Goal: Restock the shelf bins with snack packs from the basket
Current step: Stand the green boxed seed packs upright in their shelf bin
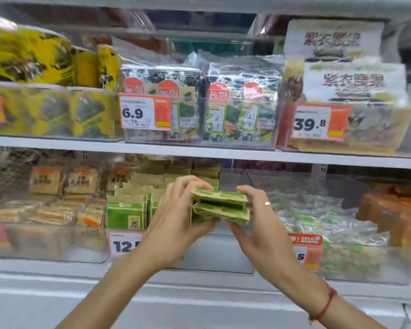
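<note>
Two or three green snack packs (220,206), stacked flat with their top edges facing the camera, are held between both hands in front of the lower shelf. The left hand (176,214) grips the stack's left end, fingers curled over the top and thumb beneath. The right hand (259,222) pinches the right end, fingers curled over the upper pack and thumb underneath; a ring (267,203) sits on one finger and a red string bracelet (326,305) circles the wrist.

Just left of the left hand, more of the same green packs (125,214) stand upright in a clear bin (220,255), above a price tag reading 12 (125,244). Behind the hands the bin's right part holds only tan packs (176,173) at the back. Right of the right hand lie clear bags of green-and-white snacks (328,224). Above both hands, on the upper shelf (199,151), seaweed multipacks (241,103) stand behind a 6.9 tag (144,112).
</note>
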Tool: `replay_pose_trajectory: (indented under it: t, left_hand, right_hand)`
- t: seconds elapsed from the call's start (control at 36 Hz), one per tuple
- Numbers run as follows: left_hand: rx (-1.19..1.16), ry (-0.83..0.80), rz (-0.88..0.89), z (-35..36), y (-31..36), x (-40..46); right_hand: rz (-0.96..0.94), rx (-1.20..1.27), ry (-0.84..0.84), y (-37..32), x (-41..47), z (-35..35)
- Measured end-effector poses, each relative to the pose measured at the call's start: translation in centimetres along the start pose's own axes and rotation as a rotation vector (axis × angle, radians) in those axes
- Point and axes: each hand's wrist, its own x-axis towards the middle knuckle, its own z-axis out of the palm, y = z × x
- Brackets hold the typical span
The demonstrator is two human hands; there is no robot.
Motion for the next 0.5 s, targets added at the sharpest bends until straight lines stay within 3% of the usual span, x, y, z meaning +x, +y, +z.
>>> replay_pose_trajectory:
  t: [0.17,0.33,0.5]
  left_hand:
    - [0.237,-0.159,-0.26,0.8,-1.9,3.3]
    - [0.531,-0.284,-0.32,3.7,-4.7,5.7]
    - [0.698,-0.473,-0.424,4.3,-6.0,8.1]
  right_hand:
    - [0.252,-0.094,-0.27,1.7,4.5,2.1]
    - [0.571,0.01,-0.47,5.2,8.5,5.7]
    - [0.698,0.126,-0.569,9.0,10.4,9.6]
